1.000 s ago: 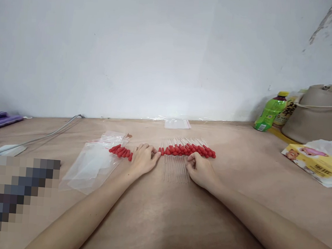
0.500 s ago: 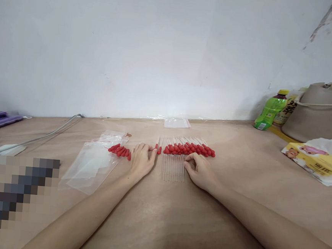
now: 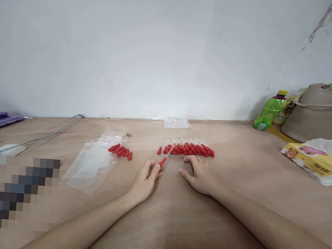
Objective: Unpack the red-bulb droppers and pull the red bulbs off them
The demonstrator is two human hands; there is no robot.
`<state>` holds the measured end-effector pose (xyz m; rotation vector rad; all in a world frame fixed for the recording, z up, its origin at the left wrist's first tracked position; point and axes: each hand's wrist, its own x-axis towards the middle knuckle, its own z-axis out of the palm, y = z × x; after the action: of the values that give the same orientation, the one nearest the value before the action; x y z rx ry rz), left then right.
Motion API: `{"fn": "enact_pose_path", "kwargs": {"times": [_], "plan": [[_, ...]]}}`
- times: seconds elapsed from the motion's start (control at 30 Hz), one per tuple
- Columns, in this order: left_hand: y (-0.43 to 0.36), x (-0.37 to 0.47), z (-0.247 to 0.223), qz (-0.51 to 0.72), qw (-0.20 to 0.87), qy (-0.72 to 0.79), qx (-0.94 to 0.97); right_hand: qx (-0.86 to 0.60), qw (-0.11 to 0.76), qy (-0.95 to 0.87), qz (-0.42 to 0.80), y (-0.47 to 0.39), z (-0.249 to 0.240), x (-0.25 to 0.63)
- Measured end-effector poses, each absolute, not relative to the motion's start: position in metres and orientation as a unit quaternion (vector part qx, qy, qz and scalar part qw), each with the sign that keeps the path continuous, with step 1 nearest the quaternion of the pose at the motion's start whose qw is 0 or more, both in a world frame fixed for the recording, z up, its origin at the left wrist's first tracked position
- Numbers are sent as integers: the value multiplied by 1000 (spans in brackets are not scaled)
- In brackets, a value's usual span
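My left hand [image 3: 147,179] pinches a dropper [image 3: 162,162] by its red rubber bulb; its clear tube points up and to the right. My right hand [image 3: 199,174] holds nothing I can see, its thumb and fingers apart at the right edge of a row of clear thin tubes [image 3: 172,165]. Behind that row lies a dense line of red-bulbed droppers [image 3: 191,149], tubes pointing to the wall. One single dropper [image 3: 159,150] lies just left of them. Loose red bulbs [image 3: 120,151] are heaped farther left.
Clear zip bags [image 3: 89,164] lie under and beside the loose bulbs. Another bag [image 3: 176,123] is by the wall. To the right stand a green bottle [image 3: 270,111], a beige bag [image 3: 318,113] and a tissue pack [image 3: 309,159]. A grey cable [image 3: 59,131] crosses the left side.
My left hand has come back toward me with a dropper lifted off the table. My right hand's thumb and fingers have spread apart beside the clear tubes.
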<state>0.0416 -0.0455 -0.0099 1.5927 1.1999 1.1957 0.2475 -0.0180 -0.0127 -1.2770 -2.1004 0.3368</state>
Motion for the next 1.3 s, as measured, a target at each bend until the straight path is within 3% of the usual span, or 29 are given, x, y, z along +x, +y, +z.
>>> {"fn": "enact_pose_path", "kwargs": {"times": [0.27, 0.5, 0.83, 1.3], "plan": [[-43, 39, -15, 489, 394, 478, 614, -497, 368, -772, 143, -15, -17, 250], [-43, 22, -3, 388, 195, 507, 745, -421, 488, -760, 86, -11, -17, 254], [-30, 18, -3, 335, 60, 383, 859, -287, 420, -853, -115, -7, -12, 258], [-26, 36, -9, 348, -64, 269, 896, -288, 391, -871, -75, -26, -8, 245]]}}
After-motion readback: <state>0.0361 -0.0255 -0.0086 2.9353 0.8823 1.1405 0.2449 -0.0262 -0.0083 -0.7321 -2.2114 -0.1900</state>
